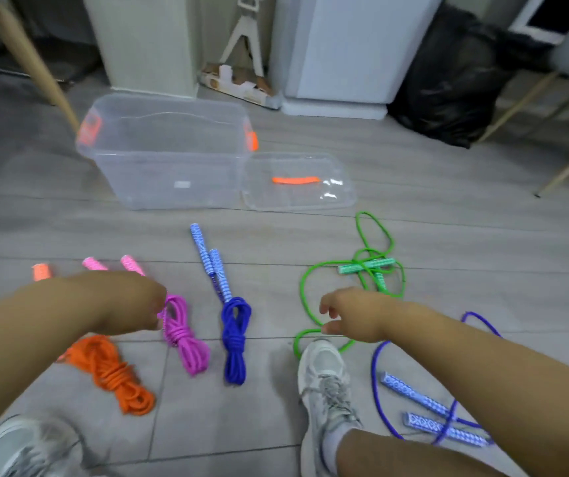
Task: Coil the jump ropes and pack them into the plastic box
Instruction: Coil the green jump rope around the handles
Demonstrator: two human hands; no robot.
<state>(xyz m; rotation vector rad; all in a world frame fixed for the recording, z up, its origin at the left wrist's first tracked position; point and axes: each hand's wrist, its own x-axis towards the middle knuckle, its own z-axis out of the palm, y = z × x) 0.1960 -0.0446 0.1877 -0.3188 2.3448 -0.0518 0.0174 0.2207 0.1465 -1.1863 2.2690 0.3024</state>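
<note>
Orange rope (pixel 114 376), pink rope (pixel 183 335) and blue rope (pixel 234 339) lie coiled on the floor (pixel 448 235), green rope (pixel 365 266) and purple rope (pixel 410 394) lie loose, and the box (pixel 159 180) looks empty; the right hand (pixel 351 315) hovers relaxed over green, while whether the left hand (pixel 128 304) grips pink I cannot tell.

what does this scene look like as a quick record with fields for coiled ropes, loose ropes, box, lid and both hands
coiled: orange rope, pink rope, dark blue rope, side by side on the floor
loose: green rope, purple rope, both uncoiled, at the right
container: plastic box, open, no rope seen inside
cover: lid, off, flat on the floor right of the box
left: left hand at the pink rope's top; grip unclear, blurred
right: right hand, fingers relaxed, over the green rope, holding nothing
</note>
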